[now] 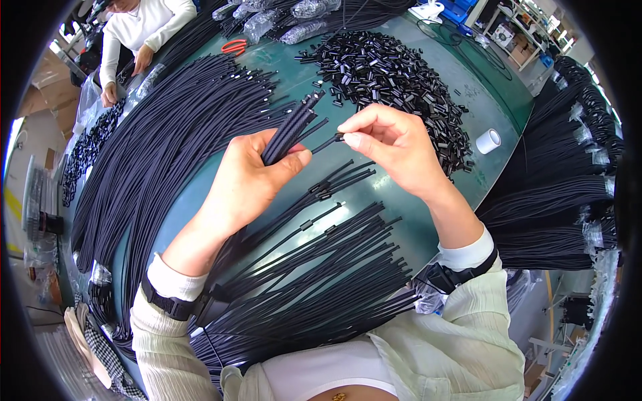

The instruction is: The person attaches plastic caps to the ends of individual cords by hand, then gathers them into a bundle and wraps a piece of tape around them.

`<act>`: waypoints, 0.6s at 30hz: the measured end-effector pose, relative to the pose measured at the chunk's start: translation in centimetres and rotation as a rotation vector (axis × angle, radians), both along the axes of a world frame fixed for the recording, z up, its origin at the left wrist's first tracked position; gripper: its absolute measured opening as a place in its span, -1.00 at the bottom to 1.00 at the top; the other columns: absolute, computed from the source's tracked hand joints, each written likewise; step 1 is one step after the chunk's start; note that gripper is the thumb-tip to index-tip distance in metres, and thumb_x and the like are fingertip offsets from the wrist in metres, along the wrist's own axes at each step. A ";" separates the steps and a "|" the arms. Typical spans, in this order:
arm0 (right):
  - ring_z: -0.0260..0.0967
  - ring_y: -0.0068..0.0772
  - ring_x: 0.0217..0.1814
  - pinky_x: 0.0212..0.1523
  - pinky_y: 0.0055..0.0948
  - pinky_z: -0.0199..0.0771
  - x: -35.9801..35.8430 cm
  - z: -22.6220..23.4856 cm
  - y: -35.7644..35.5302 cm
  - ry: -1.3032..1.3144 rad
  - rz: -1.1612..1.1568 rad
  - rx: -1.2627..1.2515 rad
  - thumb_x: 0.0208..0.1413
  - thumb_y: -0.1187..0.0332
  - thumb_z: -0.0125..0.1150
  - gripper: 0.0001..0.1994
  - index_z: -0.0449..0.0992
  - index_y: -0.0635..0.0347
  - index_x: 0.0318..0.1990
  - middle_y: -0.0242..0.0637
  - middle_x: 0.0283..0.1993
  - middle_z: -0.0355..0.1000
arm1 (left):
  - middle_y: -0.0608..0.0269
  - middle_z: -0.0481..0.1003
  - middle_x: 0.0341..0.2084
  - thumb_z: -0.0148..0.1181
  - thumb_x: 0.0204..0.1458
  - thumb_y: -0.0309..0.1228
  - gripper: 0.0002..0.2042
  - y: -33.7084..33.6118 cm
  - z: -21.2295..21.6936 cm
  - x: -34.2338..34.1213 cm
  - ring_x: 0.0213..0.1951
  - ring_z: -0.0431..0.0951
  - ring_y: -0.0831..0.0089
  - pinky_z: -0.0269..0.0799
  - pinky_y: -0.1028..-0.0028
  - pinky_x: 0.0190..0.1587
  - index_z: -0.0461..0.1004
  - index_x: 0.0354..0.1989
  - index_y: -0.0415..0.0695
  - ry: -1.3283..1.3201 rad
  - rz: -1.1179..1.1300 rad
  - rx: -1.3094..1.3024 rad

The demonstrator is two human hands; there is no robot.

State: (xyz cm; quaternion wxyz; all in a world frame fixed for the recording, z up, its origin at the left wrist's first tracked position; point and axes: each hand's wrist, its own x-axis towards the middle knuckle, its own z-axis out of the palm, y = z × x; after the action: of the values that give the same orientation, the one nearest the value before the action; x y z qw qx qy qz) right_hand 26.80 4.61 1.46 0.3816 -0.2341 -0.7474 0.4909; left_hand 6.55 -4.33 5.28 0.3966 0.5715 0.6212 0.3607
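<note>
My left hand is closed around a bundle of black braided cords, whose ends point up and away to the right. One cord stands out from the bundle towards my right hand. Thumb and forefinger of that hand pinch a small black sleeve at the cord's end. Below my hands, more black cords lie spread on the green table, some with small black sleeves on them. Beyond my right hand lies a large heap of small black sleeves.
A thick fan of black cords covers the table's left side. Red-handled pliers or scissors lie behind it. A white roll stands at the right, near bundled cords. At the far left a co-worker handles things at the table.
</note>
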 end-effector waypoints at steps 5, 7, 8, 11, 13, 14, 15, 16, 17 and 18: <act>0.41 -0.61 -0.32 -0.26 -0.60 0.44 -0.5 0.7 -1.3 -0.137 0.091 0.202 0.06 0.52 0.19 -0.90 0.48 0.29 -0.26 -0.35 -0.29 0.47 | 0.44 0.44 -0.55 0.20 0.06 -0.40 -0.83 -0.2 -0.3 0.3 -0.41 0.33 0.73 0.30 0.63 -0.31 0.49 -0.35 -0.28 0.023 -0.092 0.055; 0.42 -0.60 -0.33 -0.26 -0.60 0.44 -1.3 0.4 -2.1 -0.067 0.118 0.068 0.07 0.51 0.18 -0.91 0.48 0.29 -0.26 -0.35 -0.31 0.47 | 0.42 0.44 -0.54 0.19 0.08 -0.37 -0.81 -0.6 -0.2 0.9 -0.40 0.33 0.73 0.30 0.61 -0.31 0.50 -0.34 -0.28 -0.105 -0.029 0.024; 0.42 -0.59 -0.34 -0.27 -0.59 0.45 -1.7 0.2 -2.5 -0.015 0.140 -0.070 0.09 0.51 0.17 -0.91 0.47 0.29 -0.25 -0.35 -0.32 0.47 | 0.41 0.45 -0.54 0.18 0.08 -0.36 -0.81 -0.5 -0.3 1.0 -0.40 0.33 0.72 0.30 0.61 -0.31 0.50 -0.34 -0.28 -0.182 -0.005 0.007; 0.42 -0.58 -0.35 -0.28 -0.59 0.45 -1.5 0.2 -2.5 0.025 0.192 -0.253 0.11 0.49 0.15 -0.91 0.45 0.29 -0.24 -0.35 -0.36 0.47 | 0.39 0.44 -0.54 0.16 0.10 -0.33 -0.79 -0.3 0.0 0.6 -0.40 0.34 0.71 0.30 0.60 -0.30 0.50 -0.32 -0.28 -0.188 -0.077 -0.023; 0.42 -0.59 -0.36 -0.29 -0.59 0.45 -1.4 0.0 -2.4 0.009 0.268 -0.348 0.13 0.47 0.13 -0.90 0.44 0.29 -0.23 -0.36 -0.40 0.47 | 0.38 0.44 -0.54 0.15 0.11 -0.32 -0.78 -0.1 0.1 0.1 -0.41 0.35 0.70 0.31 0.60 -0.29 0.50 -0.31 -0.28 -0.189 -0.103 -0.040; 0.42 -0.59 -0.36 -0.29 -0.59 0.45 -1.2 -0.1 -2.2 0.007 0.268 -0.348 0.13 0.47 0.13 -0.90 0.44 0.29 -0.23 -0.36 -0.40 0.47 | 0.39 0.44 -0.56 0.14 0.12 -0.33 -0.78 0.1 0.1 -0.1 -0.43 0.35 0.69 0.30 0.61 -0.32 0.50 -0.30 -0.28 -0.085 -0.110 -0.128; 0.41 -0.59 -0.36 -0.30 -0.59 0.45 -1.0 -0.2 -1.9 -0.036 0.239 -0.327 0.13 0.45 0.14 -0.89 0.45 0.29 -0.24 -0.36 -0.41 0.47 | 0.39 0.43 -0.57 0.13 0.12 -0.33 -0.78 0.4 0.1 -0.4 -0.45 0.36 0.69 0.30 0.62 -0.34 0.50 -0.28 -0.28 0.019 -0.117 -0.215; 0.41 -0.60 -0.36 -0.30 -0.58 0.45 -0.8 -0.4 -1.6 -0.076 0.214 -0.308 0.12 0.44 0.15 -0.89 0.46 0.29 -0.25 -0.37 -0.42 0.47 | 0.40 0.43 -0.58 0.12 0.13 -0.33 -0.78 0.5 0.1 -0.8 -0.47 0.36 0.69 0.30 0.63 -0.37 0.51 -0.27 -0.27 0.126 -0.120 -0.304; 0.41 -0.61 -0.36 -0.31 -0.58 0.44 -0.5 -0.7 -1.1 -0.115 0.188 -0.288 0.12 0.43 0.15 -0.88 0.47 0.30 -0.26 -0.37 -0.44 0.47 | 0.40 0.43 -0.58 0.12 0.13 -0.33 -0.78 0.5 -0.6 -1.4 -0.47 0.36 0.69 0.30 0.63 -0.37 0.51 -0.27 -0.27 0.125 -0.117 -0.306; 0.41 -0.61 -0.36 -0.31 -0.58 0.44 0.2 -0.6 -0.3 -0.119 0.186 -0.287 0.12 0.43 0.15 -0.88 0.47 0.30 -0.26 -0.37 -0.44 0.47 | 0.41 0.41 -0.61 0.11 0.13 -0.32 -0.78 0.7 -1.8 -2.3 -0.50 0.35 0.69 0.28 0.64 -0.41 0.50 -0.28 -0.26 0.138 -0.119 -0.120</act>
State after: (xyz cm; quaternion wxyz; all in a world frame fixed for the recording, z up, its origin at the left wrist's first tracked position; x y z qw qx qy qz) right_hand 26.98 4.31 0.84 0.2521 -0.2445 -0.7095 0.6109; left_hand 4.27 -3.66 3.45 0.4071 0.6061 0.6324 0.2588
